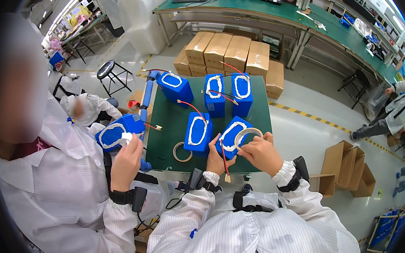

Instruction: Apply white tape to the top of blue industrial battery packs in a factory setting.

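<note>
My left hand [218, 158] grips a blue-wrapped battery pack [227, 144] at the near edge of the green tabletop. The pack is tilted, with a white oval ring on its upper face and a red wire lead hanging in front. In my right hand [262, 153] is a roll of tan tape [258, 131], pinched at its rim and held against the pack's top. Just left of it stands another blue battery pack [195, 146] with the same white ring. A second tape roll [176, 157] lies flat on the table beside that pack.
More blue packs [215, 107] stand at the table's far side. At left, a co-worker's hand [126, 164] holds a white piece over another blue pack [134, 124]. Cardboard boxes [234, 49] are stacked behind the green table [161, 143]; open boxes [339, 166] sit right on the floor.
</note>
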`<state>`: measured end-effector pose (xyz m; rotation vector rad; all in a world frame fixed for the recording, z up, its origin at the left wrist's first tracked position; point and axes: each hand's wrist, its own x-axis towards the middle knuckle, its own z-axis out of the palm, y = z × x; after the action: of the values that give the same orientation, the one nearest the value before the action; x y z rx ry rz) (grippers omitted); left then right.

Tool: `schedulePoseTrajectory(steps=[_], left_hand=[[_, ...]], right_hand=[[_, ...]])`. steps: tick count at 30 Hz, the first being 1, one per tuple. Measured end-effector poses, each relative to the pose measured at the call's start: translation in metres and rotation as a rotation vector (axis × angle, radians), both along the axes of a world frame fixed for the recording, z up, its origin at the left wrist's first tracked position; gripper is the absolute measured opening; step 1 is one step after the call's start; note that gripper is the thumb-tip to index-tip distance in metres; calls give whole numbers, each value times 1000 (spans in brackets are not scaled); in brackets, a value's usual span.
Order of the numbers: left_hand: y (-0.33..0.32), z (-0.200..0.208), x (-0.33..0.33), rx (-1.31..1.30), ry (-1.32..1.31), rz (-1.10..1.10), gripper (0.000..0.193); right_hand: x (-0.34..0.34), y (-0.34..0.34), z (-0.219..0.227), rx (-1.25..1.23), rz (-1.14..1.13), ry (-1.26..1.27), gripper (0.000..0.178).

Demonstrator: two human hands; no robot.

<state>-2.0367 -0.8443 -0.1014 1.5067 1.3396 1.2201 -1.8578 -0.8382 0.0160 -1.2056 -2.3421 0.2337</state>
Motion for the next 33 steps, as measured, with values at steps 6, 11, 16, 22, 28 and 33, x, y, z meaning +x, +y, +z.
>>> schedulePoseTrajectory(steps=[6,11,16,22,28,33], left_hand=[[2,-2,0,-34,-12,-21,98],[16,-53,1,-329,-1058,-133,96],[2,-3,4,41,-149,-154,97],[17,35,0,-739,-1655,-340,93],[10,-40,4,-186,-637,-98,99],[10,-33,2,-47,-265,-72,103]], right_hand=[[-20,6,-22,11,104,8,21],[-34,3,-10,-63,141,-43,23],[-31,8,-14,-60,147,-34,25],[-25,13,-12,-67,215,-76,25],[-18,10,-9,-114,218,-65,25],[-19,7,-6,-103,197,-88,24]])
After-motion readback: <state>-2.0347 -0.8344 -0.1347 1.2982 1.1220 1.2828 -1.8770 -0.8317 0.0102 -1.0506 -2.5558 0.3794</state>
